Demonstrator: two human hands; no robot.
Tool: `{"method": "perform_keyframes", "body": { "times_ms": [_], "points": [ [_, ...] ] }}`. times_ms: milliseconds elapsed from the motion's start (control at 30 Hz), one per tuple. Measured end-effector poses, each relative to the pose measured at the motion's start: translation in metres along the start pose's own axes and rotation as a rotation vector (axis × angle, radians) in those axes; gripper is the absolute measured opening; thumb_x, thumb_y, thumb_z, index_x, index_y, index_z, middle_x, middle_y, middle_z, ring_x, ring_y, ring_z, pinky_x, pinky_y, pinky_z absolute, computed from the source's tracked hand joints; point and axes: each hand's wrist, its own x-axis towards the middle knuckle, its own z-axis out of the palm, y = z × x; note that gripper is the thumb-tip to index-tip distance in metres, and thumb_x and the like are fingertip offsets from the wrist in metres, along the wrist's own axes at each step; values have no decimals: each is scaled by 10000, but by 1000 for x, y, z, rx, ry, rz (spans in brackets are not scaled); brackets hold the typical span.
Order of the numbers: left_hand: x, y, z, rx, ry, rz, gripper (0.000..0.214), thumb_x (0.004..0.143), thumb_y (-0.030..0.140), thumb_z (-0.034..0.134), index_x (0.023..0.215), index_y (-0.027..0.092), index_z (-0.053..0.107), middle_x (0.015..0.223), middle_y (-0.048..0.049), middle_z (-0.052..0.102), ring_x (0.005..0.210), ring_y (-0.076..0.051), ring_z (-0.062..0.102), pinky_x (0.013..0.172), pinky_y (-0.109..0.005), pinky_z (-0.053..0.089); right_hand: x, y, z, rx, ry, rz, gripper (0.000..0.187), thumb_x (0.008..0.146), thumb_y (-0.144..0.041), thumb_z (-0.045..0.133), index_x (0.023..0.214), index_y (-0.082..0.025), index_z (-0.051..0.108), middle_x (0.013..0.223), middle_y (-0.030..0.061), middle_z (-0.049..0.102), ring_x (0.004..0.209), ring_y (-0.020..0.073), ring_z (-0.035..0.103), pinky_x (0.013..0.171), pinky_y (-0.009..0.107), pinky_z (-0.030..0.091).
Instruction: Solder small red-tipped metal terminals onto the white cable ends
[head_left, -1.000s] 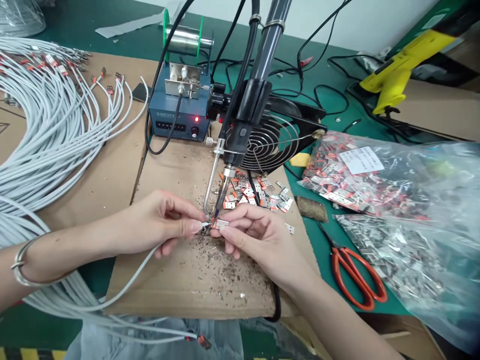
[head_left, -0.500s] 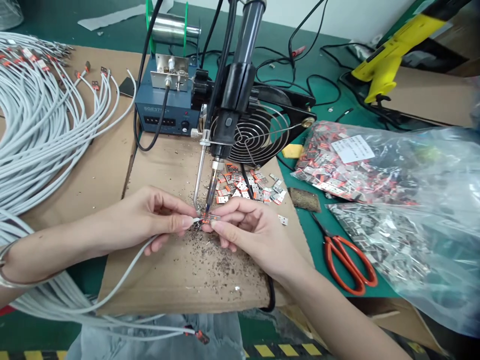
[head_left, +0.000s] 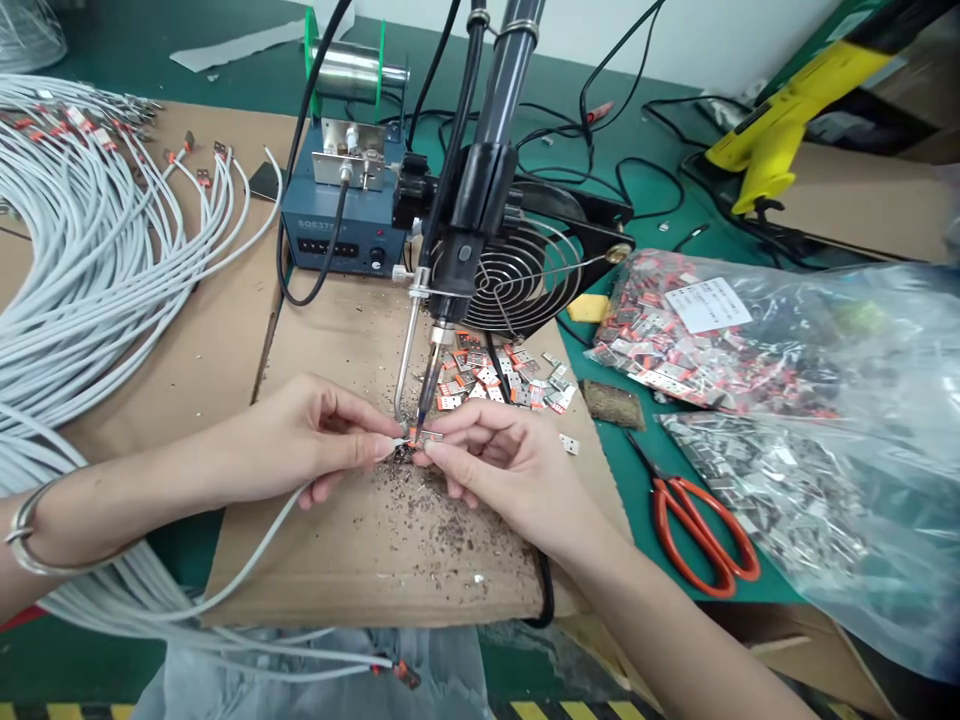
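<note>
My left hand (head_left: 315,440) pinches the end of a white cable (head_left: 259,545) that trails off toward the lower left. My right hand (head_left: 499,465) pinches a small orange and metal connector (head_left: 421,437). Cable end and connector meet right under the tip of a mounted soldering iron (head_left: 429,385), beside its bent solder feed tube (head_left: 401,365). Both hands rest on a cardboard sheet (head_left: 375,560) speckled with dark solder debris. A pile of loose connectors (head_left: 499,378) lies just behind my right hand.
A blue soldering station (head_left: 337,225) with a solder spool (head_left: 349,70) and a black fan (head_left: 525,270) stand behind. A big bundle of white cables (head_left: 90,240) lies left. Red scissors (head_left: 701,535), bags of connectors (head_left: 750,350) and a yellow tool (head_left: 780,130) are on the right.
Both hands keep their pinch under the iron tip. The view has shifted slightly, and the station's red light seen a second ago is no longer lit.
</note>
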Motion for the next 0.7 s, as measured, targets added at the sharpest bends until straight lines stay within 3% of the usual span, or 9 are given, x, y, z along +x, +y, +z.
{"method": "perform_keyframes", "body": {
  "times_ms": [367,700],
  "points": [
    [-5,2,8,63,62,71,124,810,257,587,810,139,628,453,86,443,343,-35,411,317,-110,339,2,-1,-3,-36,-16,42,168,646,-269,743,729,-159,647,607,22,701,379,49,501,348,158,397],
    [-4,4,10,290,178,164,108,765,216,581,713,147,645,406,84,450,313,-37,354,281,-126,276,2,-4,-1,-18,-31,19,135,624,-244,752,689,-160,668,572,17,695,368,45,483,336,156,388]
  ]
}}
